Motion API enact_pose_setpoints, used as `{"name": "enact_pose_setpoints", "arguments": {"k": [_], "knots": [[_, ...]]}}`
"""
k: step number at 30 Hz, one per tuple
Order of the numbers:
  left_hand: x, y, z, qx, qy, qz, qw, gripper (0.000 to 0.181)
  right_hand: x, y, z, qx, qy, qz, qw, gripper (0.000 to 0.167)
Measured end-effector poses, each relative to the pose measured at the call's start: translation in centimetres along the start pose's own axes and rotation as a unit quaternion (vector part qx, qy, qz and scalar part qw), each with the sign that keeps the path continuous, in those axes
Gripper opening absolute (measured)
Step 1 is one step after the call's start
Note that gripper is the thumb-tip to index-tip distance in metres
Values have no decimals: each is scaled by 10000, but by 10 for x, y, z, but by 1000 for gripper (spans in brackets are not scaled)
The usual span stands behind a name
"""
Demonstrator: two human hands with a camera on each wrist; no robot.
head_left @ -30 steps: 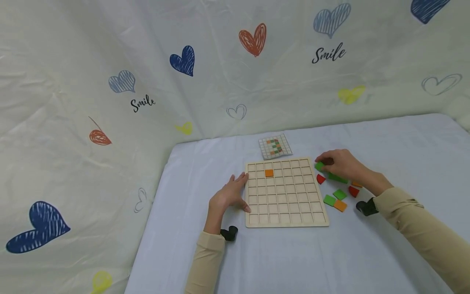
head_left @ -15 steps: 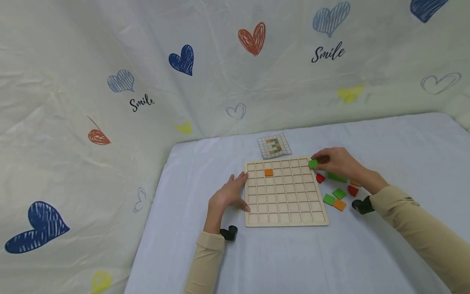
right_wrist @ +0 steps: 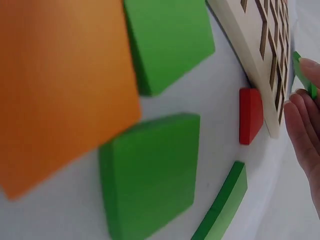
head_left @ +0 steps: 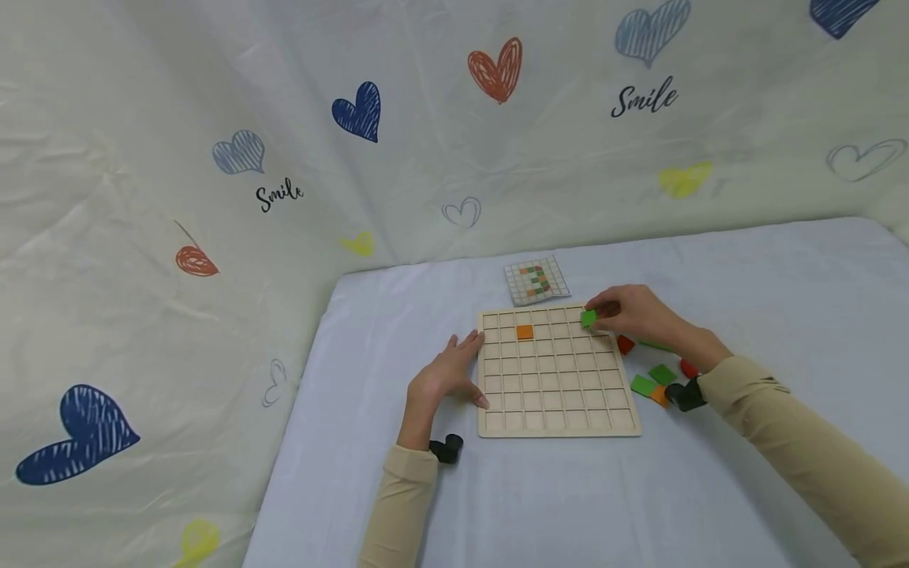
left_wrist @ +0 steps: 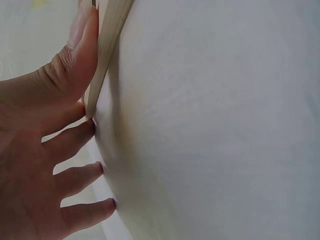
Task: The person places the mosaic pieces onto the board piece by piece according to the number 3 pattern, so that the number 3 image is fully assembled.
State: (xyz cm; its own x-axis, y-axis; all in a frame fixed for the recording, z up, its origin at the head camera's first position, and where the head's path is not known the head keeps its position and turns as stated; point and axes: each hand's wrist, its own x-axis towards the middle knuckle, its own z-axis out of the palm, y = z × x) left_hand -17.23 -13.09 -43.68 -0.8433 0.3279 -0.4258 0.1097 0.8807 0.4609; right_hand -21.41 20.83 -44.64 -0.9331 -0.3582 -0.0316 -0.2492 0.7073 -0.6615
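Observation:
A wooden grid board (head_left: 550, 384) lies on the white cloth, with one orange square (head_left: 525, 332) in a cell of its second row. My left hand (head_left: 446, 375) rests at the board's left edge, fingers spread; in the left wrist view the thumb of that hand (left_wrist: 47, 145) lies on the rim. Over the board's top right corner my right hand (head_left: 628, 312) pinches a green square (head_left: 589, 318) between thumb and fingers. The right wrist view shows the same green piece (right_wrist: 303, 77) in the fingers of the hand (right_wrist: 306, 117).
A small printed pattern card (head_left: 537, 281) lies behind the board. Right of the board are loose pieces: green squares (head_left: 662, 374), an orange piece (head_left: 660, 395) and red pieces (head_left: 625, 345), one close to the board's edge. A patterned sheet (head_left: 398, 181) hangs behind the table.
The right hand has moved left from among the loose pieces to above the board's top right corner, carrying the green square. The left hand has stayed at the board's left edge.

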Motion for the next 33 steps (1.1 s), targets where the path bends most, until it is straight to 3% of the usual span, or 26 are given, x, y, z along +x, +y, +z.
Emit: {"name": "enact_pose_setpoints", "arguments": {"k": [11,33], "knots": [[1,1,0,34,26,-57,10000,122,12,-10,14,-26,91,-223,9997,37],[0,4,-1,0,27,-115,9999,122,29,-23,35,278,-148,-576,9978,31]]}}
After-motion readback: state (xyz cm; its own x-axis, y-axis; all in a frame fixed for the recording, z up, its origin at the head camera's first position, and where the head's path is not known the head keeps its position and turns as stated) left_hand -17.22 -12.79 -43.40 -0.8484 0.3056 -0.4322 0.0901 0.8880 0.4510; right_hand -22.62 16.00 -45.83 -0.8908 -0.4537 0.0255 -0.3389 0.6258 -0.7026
